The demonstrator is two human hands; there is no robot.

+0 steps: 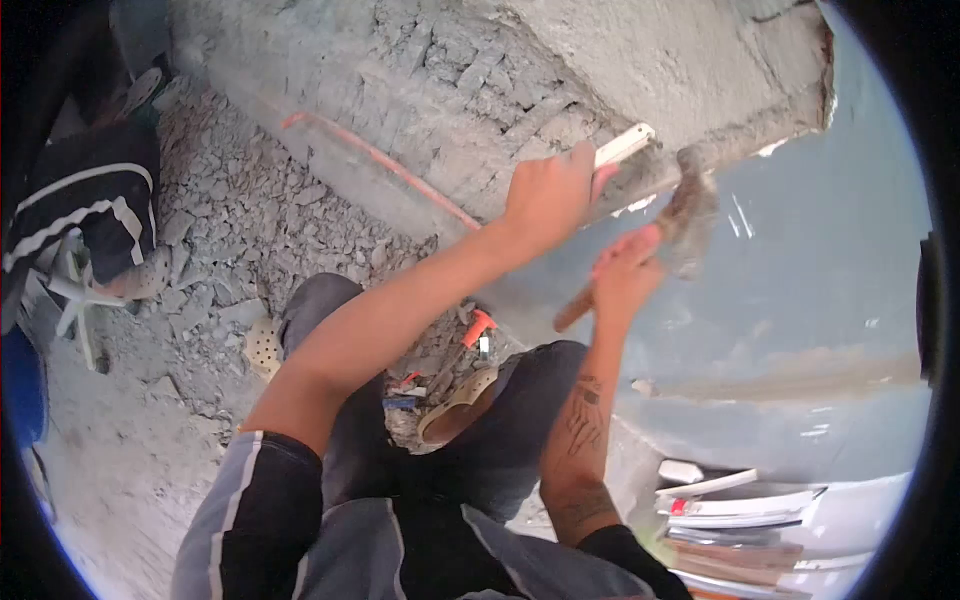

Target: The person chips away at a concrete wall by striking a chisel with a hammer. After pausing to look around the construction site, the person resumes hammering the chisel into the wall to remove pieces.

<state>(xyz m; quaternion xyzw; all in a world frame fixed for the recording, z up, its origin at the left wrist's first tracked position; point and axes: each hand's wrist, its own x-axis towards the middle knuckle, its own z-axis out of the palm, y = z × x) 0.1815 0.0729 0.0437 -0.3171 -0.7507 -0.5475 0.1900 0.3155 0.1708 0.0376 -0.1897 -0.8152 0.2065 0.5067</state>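
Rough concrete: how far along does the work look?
Some breaking looks done: grey rubble lies about. In hand: a pale tool in the left hand, a hammer in the right hand. Possibly left: the raised rough concrete; how much, I cannot tell.

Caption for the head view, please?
Left hand holding a pale bar by rough concrete, right hand gripping a hammer.

Renovation site | concrete rubble [240, 190] | broken-up masonry [480, 60]
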